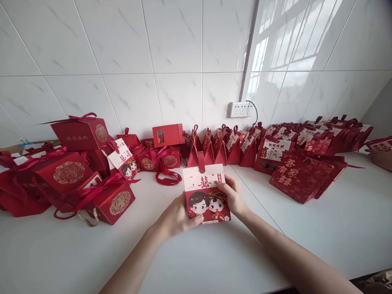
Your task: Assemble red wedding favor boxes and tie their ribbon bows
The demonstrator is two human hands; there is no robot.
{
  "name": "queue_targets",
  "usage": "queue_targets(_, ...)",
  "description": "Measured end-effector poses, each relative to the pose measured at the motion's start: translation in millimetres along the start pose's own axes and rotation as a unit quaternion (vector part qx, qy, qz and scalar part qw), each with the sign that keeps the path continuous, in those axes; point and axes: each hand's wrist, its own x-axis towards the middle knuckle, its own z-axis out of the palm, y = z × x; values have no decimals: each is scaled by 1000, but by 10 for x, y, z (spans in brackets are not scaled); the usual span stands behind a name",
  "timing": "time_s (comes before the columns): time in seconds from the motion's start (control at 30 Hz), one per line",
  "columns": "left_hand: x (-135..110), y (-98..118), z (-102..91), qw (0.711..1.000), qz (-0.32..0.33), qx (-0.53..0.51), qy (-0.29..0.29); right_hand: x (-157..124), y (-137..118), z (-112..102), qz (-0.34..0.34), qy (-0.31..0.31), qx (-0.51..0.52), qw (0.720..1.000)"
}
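Note:
Between my hands is a red and white wedding favor box (207, 195), printed with a cartoon couple and topped by a dark red ribbon loop. My left hand (179, 216) grips its lower left side, the thumb lying across the front near the bottom edge. At the upper right edge, my right hand (233, 194) pinches the box with its thumb on the front. The fingers behind the box are hidden. It is held upright above the white table (202, 261), its printed face toward me.
Ribboned red boxes (69, 173) are piled at the left. Pointed favor boxes (219, 147) line the tiled wall, with more crowded at the right. Flat red bags (301, 175) lie in front of those. A power strip (241, 109) is on the wall. Another hand (381, 157) shows at the right edge.

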Motion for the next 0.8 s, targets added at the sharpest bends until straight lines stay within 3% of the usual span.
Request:
queue_targets(0.53, -9, 19, -1, 1000, -18, -3, 7, -12, 36, -19, 35, 0, 21, 999)
queue_targets(0.67, -23, 2, -42, 999, -20, -29, 3, 6, 43, 20, 112, 52, 71, 990)
queue_targets(0.8, -26, 11, -81, 998, 15, -59, 24, 55, 62, 40, 215, 131, 135, 959)
